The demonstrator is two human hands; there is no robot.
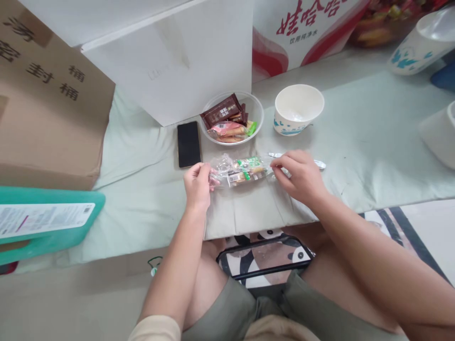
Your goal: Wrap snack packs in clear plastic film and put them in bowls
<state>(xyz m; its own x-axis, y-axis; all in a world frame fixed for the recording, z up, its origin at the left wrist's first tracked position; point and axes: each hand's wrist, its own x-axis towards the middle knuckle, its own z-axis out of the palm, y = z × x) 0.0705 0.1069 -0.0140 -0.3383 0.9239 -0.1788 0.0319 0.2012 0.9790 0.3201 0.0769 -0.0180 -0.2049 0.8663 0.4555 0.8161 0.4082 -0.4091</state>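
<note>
Cloth-covered tabletop (369,137) in pale green, with white box (209,61) and red-and-white carton (302,35) along the back, brown cardboard box (60,113) and green container (60,232) off to the left. Near the front edge, between both grips: clear packet (250,171), green print and barcode label (233,179), pale-brown pieces inside. Can't tell whether resting on tabletop or lifted a little. Left grip (197,184): pinched tight, thumb against fingers, around packet's left end, just beside pink material (213,181). Right grip (302,175): seemingly pinched on loose film at right end; exact contact hard to make out through clear plastic. Just behind right grip, narrow pale strip (320,164). Beyond, all untouched: phone (189,144), clear bowl (259,112) of wrapped snacks (224,111), paper bowl (291,124).

Handling, judging by looks: light, next to no weight. Thin, soft, crinkly film, probably slick, apt to slide under a lazy pinch. Likely brittle inside, so no squeezing the middle. Best taken by the flat ends, thumb against forefinger, one grip per end, held level and only lightly taut. With too hard a tug, liable to split film and spill pieces; with a crushing hold, liable to leave crumbs
</note>
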